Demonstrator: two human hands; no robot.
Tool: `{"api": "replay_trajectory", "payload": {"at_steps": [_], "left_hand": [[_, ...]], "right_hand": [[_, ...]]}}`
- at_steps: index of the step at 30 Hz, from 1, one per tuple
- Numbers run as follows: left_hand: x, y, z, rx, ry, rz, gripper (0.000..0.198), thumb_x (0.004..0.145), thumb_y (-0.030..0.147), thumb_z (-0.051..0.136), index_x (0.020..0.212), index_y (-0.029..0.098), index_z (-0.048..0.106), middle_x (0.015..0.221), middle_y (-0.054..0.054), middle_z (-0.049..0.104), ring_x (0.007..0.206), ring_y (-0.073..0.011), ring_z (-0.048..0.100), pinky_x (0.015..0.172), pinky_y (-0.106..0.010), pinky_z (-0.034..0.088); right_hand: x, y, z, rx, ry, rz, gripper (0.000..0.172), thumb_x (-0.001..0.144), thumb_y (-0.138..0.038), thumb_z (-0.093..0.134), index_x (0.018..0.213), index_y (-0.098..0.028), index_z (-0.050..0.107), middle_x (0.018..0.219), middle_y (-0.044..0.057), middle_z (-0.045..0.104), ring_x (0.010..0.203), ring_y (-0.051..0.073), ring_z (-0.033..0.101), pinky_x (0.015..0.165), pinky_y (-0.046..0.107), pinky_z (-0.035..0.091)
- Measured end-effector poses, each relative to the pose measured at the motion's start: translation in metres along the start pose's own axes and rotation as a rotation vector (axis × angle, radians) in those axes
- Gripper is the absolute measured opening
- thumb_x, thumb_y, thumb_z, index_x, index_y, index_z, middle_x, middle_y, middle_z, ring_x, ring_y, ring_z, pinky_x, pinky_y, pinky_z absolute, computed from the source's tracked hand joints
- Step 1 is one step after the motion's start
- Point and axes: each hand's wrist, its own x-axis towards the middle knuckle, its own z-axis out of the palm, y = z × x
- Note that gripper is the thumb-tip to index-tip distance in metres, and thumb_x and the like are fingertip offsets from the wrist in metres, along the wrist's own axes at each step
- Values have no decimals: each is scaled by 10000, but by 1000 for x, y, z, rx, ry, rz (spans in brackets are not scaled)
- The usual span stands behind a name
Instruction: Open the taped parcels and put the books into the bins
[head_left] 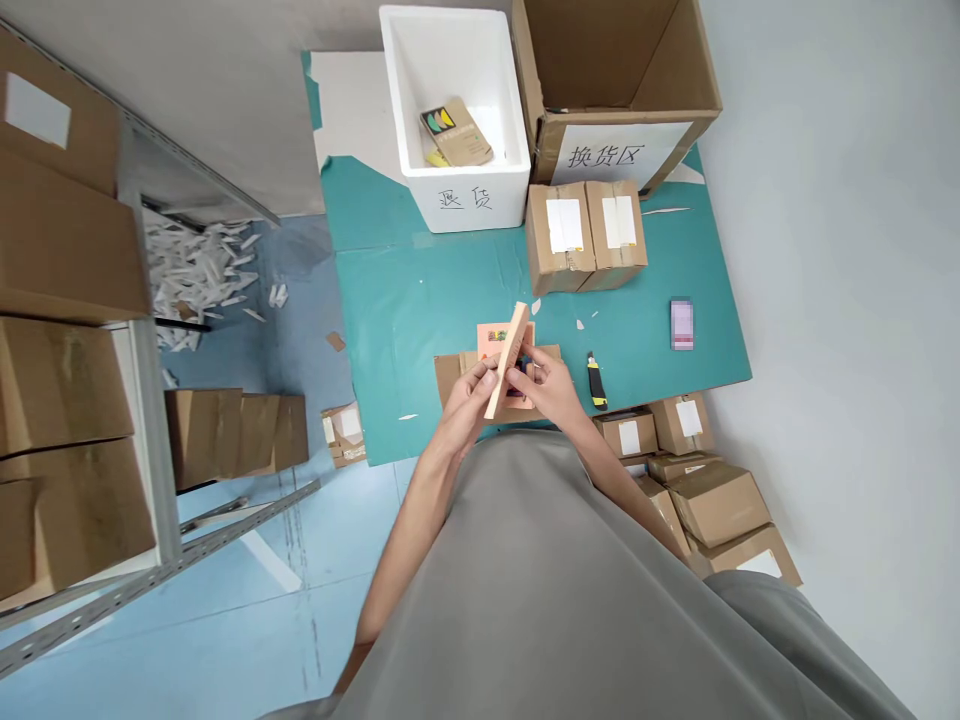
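Observation:
My left hand [469, 398] and my right hand [553, 385] both grip a peach-coloured book [508, 358], tilted so that mostly its narrow edge faces me. Its covers are largely out of sight. Beneath it, a second peach book or booklet with coloured pictures [489, 336] lies on an opened cardboard box [448, 378] at the table's front edge. The hands and held book cover much of both. To the right of my right hand rests a black and yellow box cutter [596, 383].
On the green table [405, 300] stand a white foam bin [465, 205] with books inside, a large open carton [551, 140] and two taped boxes [587, 232]. A pink and purple item [682, 325] lies right. Boxes [720, 500] pile below; a metal shelf [150, 420] stands left.

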Motion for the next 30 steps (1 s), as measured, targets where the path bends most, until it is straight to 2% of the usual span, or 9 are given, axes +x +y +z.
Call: {"api": "replay_trajectory", "payload": {"at_steps": [4, 8, 13, 15, 19, 22, 24, 27, 30], "left_hand": [[0, 4, -6, 131, 52, -27, 789, 750, 757, 984, 1239, 151, 856, 1266, -171, 856, 1333, -418, 768, 1129, -472, 628], [4, 0, -13, 8, 193, -7, 725, 777, 758, 954, 1141, 141, 846, 1180, -171, 872, 1293, -419, 788, 1079, -503, 665], [6, -1, -21, -83, 264, -3, 688, 741, 695, 1001, 1117, 145, 827, 1192, -172, 869, 1263, -407, 805, 1035, -465, 691], [5, 0, -24, -79, 275, 10, 668, 764, 684, 991, 1130, 153, 816, 1201, -166, 867, 1242, -394, 813, 1000, -445, 699], [6, 1, -30, -48, 329, 63, 667, 806, 702, 953, 1179, 176, 783, 1225, -157, 858, 1195, -366, 820, 894, -399, 699], [8, 4, -33, 9, 387, 121, 663, 844, 725, 911, 1220, 197, 769, 1223, -137, 851, 1181, -338, 811, 877, -375, 679], [7, 6, -31, 90, 453, 186, 638, 883, 743, 866, 1213, 205, 775, 1218, -119, 848, 1172, -320, 799, 899, -364, 660], [4, 7, -15, 360, 531, 285, 557, 973, 727, 774, 1147, 198, 802, 1155, -96, 847, 1164, -315, 771, 980, -376, 626], [-2, 3, 13, 612, 377, 354, 413, 1058, 582, 715, 1225, 220, 825, 1280, -105, 836, 1325, -346, 716, 1186, -444, 546]], "right_hand": [[0, 6, -3, -41, 104, 47, 786, 788, -724, 931, 1382, -222, 814, 1379, 97, 827, 1207, 311, 787, 1066, 430, 664], [2, 2, -14, -79, 162, -24, 729, 905, -774, 811, 1379, -220, 820, 1277, 108, 841, 1197, 309, 778, 1038, 426, 662], [4, -10, -33, -159, 204, -42, 759, 966, -796, 727, 1436, -204, 794, 1048, 91, 820, 856, 233, 732, 778, 376, 667], [3, -13, -37, -173, 225, -51, 744, 983, -784, 713, 1445, -207, 790, 972, 75, 799, 814, 224, 710, 736, 365, 659], [-1, -20, -42, -209, 291, -85, 690, 1010, -751, 696, 1445, -224, 793, 983, 74, 803, 840, 228, 722, 770, 372, 665], [-6, -27, -42, -213, 301, -118, 678, 1018, -750, 692, 1423, -218, 805, 1038, 94, 816, 972, 260, 753, 867, 400, 676], [-9, -31, -39, -206, 284, -119, 676, 1027, -755, 682, 1418, -218, 807, 992, 84, 808, 998, 265, 756, 890, 404, 675], [-12, -34, -27, -196, 220, -64, 691, 1028, -747, 685, 1466, -221, 781, 920, 50, 787, 886, 231, 743, 856, 378, 668], [-10, -29, -9, -164, 149, -25, 687, 963, -737, 778, 1434, -236, 790, 976, 51, 811, 944, 244, 767, 894, 370, 666]]}}
